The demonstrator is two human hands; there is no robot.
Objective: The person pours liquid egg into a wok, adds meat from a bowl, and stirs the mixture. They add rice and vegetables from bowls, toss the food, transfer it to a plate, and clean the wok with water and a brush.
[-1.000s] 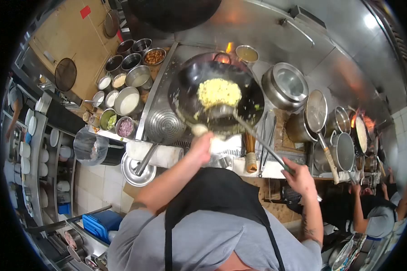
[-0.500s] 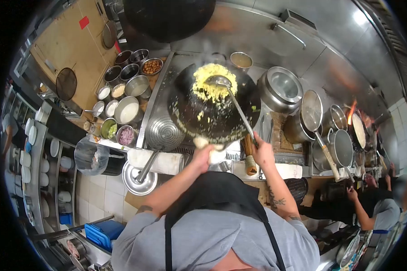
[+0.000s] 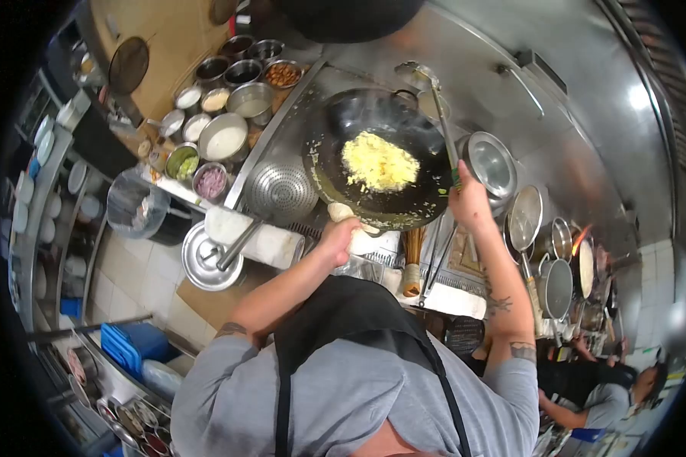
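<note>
A black wok (image 3: 415, 133) sits on the range with a yellow, crumbly mass that looks like egg fried rice (image 3: 379, 161) in its middle. My left hand (image 3: 338, 241) is closed on a folded pale cloth (image 3: 362, 242) at the wok's near rim. My right hand (image 3: 470, 201) grips the green-banded handle end of a long metal ladle (image 3: 448, 126). Its bowl is up beyond the wok's far right rim, above a small metal pot (image 3: 433, 104). Whether the bowl holds anything is not clear.
Left of the wok lie a perforated strainer (image 3: 282, 192) and several seasoning containers (image 3: 225, 139). A bamboo brush (image 3: 412, 263) rests in front. Metal pots (image 3: 492, 164) and a long-handled sieve (image 3: 525, 217) stand right. A co-worker (image 3: 598, 392) is at the far right, near flames.
The ladle has left the food and swung up to the small pot behind the wok. My right hand has risen rightward. The yellow food now lies lower in the wok, gathered together.
</note>
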